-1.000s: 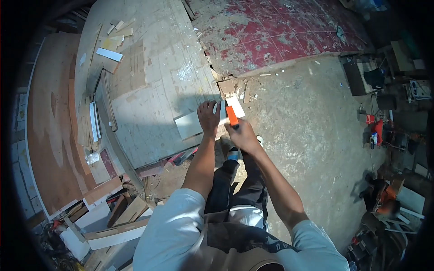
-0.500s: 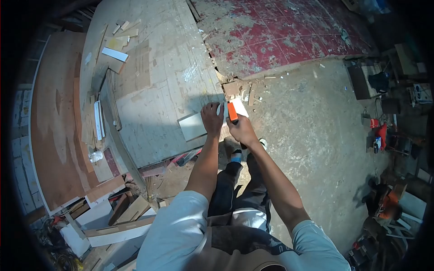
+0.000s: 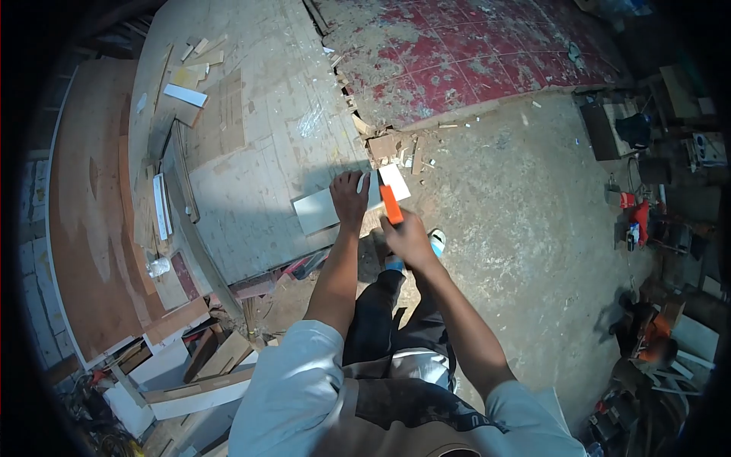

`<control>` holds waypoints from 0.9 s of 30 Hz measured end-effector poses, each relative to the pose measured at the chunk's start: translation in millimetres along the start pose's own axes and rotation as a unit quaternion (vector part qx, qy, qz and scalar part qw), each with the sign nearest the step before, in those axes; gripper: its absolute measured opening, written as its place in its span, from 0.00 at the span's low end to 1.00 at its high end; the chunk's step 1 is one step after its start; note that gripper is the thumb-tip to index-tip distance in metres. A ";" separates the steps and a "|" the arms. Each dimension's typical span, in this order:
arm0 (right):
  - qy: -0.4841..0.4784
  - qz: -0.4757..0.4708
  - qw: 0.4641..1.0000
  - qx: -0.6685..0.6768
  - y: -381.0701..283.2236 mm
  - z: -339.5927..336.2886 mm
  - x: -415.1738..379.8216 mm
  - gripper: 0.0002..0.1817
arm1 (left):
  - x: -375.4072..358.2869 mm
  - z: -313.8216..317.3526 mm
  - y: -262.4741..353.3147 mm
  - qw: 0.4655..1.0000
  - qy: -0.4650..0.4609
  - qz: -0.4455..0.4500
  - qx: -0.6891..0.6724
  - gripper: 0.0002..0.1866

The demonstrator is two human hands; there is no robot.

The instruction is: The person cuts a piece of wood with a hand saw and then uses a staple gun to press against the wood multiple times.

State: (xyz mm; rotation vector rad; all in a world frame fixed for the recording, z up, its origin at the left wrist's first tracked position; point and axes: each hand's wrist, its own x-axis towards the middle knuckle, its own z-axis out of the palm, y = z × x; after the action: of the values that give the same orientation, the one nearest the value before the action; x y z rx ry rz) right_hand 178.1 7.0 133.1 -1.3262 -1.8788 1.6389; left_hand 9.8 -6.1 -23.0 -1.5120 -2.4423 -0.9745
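A white board (image 3: 317, 212) lies across the corner of the wooden worktop, its right part jutting past the edge. My left hand (image 3: 350, 199) presses down on this board, fingers curled over it. Just to the right, my right hand (image 3: 409, 238) is wrapped round the handle of a hand saw (image 3: 392, 202), whose upper part is bright orange. Little of the blade shows, being seen nearly edge-on. A dark line runs beside the board near the saw's front end.
Wood scraps and a white-topped offcut (image 3: 185, 95) lie on the worktop (image 3: 274, 99). A long brown panel (image 3: 95, 206) stretches along the left. Stacked boards (image 3: 202, 388) fill the lower left. Tools and clutter line the right side of the concrete floor (image 3: 525, 228).
My right hand has drawn the saw back toward my body. My left hand stays on the board, and the whole view has shifted slightly.
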 end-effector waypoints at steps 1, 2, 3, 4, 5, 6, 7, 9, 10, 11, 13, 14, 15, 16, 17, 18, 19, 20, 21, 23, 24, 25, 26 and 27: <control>0.009 0.003 1.000 -0.002 12.7 9.6 25.0 0.13 | 0.3 0.9 -0.5 1.000 0.004 0.000 -0.004 0.09; 0.015 0.004 1.000 -0.003 17.3 16.1 44.1 0.14 | 2.1 2.6 -1.0 1.000 0.008 0.001 -0.003 0.09; 0.011 0.003 1.000 -0.001 16.3 18.4 53.2 0.14 | 1.5 0.5 -1.4 1.000 0.001 -0.012 -0.002 0.10; -0.008 0.034 0.999 -0.001 16.2 20.1 59.1 0.13 | 0.4 -1.2 -1.5 1.000 -0.008 -0.026 -0.003 0.11; -0.026 0.069 0.997 -0.003 17.9 21.1 58.2 0.13 | -1.0 -2.4 -1.3 1.000 -0.011 -0.023 0.002 0.11; -0.024 0.070 0.997 -0.004 16.9 19.8 48.9 0.13 | -4.3 -1.4 -2.4 1.000 -0.012 -0.022 0.000 0.11; -0.012 0.039 0.999 0.007 10.4 16.0 35.2 0.13 | -3.7 2.2 -6.5 1.000 -0.008 -0.014 0.002 0.11; -0.033 0.044 0.998 0.016 -18.8 0.5 -5.5 0.14 | -13.1 0.9 -9.6 1.000 -0.014 -0.014 0.004 0.11; -0.060 0.071 0.996 0.012 -44.2 -13.3 -25.2 0.15 | -12.6 1.5 -9.4 1.000 -0.010 -0.018 0.011 0.11; -0.041 0.036 0.998 0.026 -54.7 -20.9 -44.0 0.15 | -7.5 2.7 -10.0 1.000 -0.001 -0.020 0.018 0.10; -0.021 0.002 0.999 0.040 -72.9 -32.0 -70.4 0.15 | -6.6 3.2 -10.7 1.000 0.010 -0.014 0.019 0.10; -0.019 0.003 0.999 0.046 -82.5 -38.2 -78.8 0.15 | -8.9 4.3 -9.5 1.000 0.018 -0.008 0.019 0.10; -0.017 0.003 0.998 0.054 -86.5 -41.0 -82.6 0.15 | -9.2 3.0 -7.1 0.999 0.019 -0.016 0.024 0.10; -0.016 0.003 0.998 0.054 -75.7 -37.2 -71.4 0.15 | -5.8 2.3 -4.9 0.999 0.018 -0.015 0.024 0.10; -0.038 0.028 0.998 0.031 -53.4 -27.9 -49.4 0.15 | -5.0 0.4 -2.5 0.999 0.019 -0.019 0.030 0.10; -0.058 0.055 0.997 0.010 -33.5 -18.2 -29.0 0.15 | -7.6 -2.4 -0.6 0.999 0.017 -0.021 0.036 0.11; -0.053 0.054 0.997 0.004 -22.5 -9.1 -6.4 0.14 | -12.1 -3.4 -1.0 0.999 0.014 -0.018 0.034 0.11; -0.049 0.045 0.998 -0.004 -18.3 -2.4 19.7 0.13 | -11.7 -1.5 -4.0 0.999 0.008 -0.013 0.030 0.11; -0.050 0.035 0.998 -0.007 -17.4 1.5 40.6 0.13 | -6.2 0.9 -6.9 1.000 0.004 -0.010 0.027 0.11; -0.054 0.061 0.996 0.035 -10.4 10.8 48.0 0.13 | -6.6 -2.9 -5.8 1.000 0.002 -0.018 0.021 0.11; -0.054 0.067 0.996 0.036 -8.2 10.5 37.3 0.13 | -8.1 -3.1 -4.0 1.000 0.003 -0.024 0.013 0.11; -0.048 0.038 0.997 0.036 -12.7 7.3 24.1 0.13 | -6.3 -0.6 -4.3 0.999 0.012 -0.026 0.015 0.11; -0.045 0.009 0.998 0.035 -17.2 3.8 10.5 0.13 | -1.7 2.9 -6.4 0.999 0.014 -0.025 0.014 0.11; -0.066 0.041 0.996 0.037 -32.1 -5.1 -11.2 0.13 | -6.2 1.4 -5.9 0.999 0.009 -0.027 0.018 0.11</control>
State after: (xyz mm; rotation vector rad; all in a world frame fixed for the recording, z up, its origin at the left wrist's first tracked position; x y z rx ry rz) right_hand 174.0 4.0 167.1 -1.3097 -1.8379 1.8598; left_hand 8.3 -11.9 -29.4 -1.4264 -2.4876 -0.9438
